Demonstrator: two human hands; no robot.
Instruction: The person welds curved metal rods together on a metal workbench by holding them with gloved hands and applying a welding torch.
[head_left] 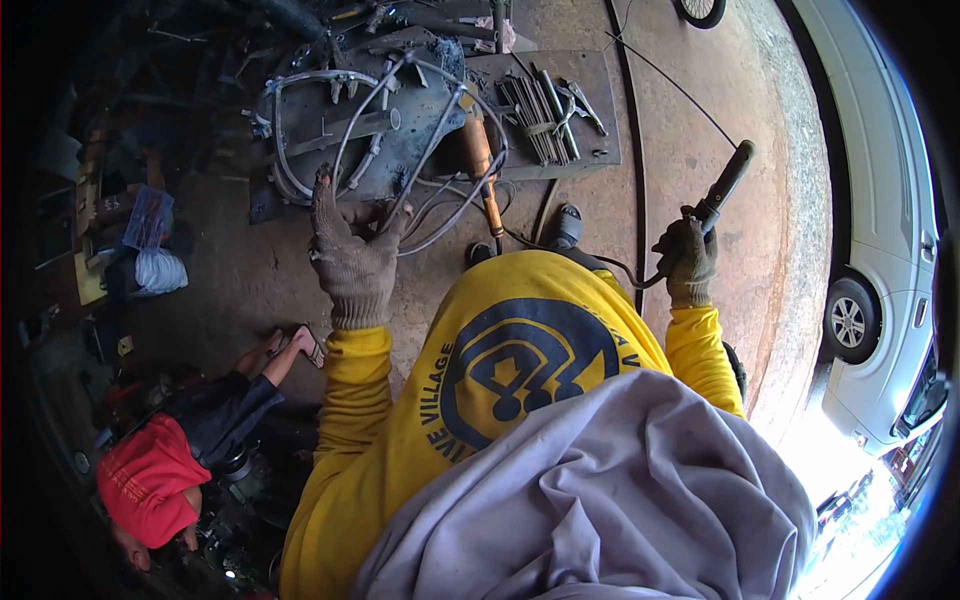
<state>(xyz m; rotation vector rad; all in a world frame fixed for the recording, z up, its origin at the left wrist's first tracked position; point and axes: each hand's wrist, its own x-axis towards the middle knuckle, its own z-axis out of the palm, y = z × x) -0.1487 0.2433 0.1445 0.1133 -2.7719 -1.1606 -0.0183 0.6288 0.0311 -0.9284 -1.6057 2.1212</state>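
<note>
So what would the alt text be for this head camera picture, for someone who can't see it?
Seen from above, a person in a yellow shirt holds a welding electrode holder in the gloved right hand and raises the gloved left hand open beside bent metal rods on a steel plate. Another person in red crouches lower left.

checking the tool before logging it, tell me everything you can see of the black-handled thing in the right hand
The tool is a long dark handle, black and looking like plastic or rubber, tilted up and to the right over the bare concrete floor. The gloved right hand grips its lower end. A thin straight rod runs from its top end up and to the left, and a dark cable loops away from below the hand. Its working tip cannot be made out.
</note>
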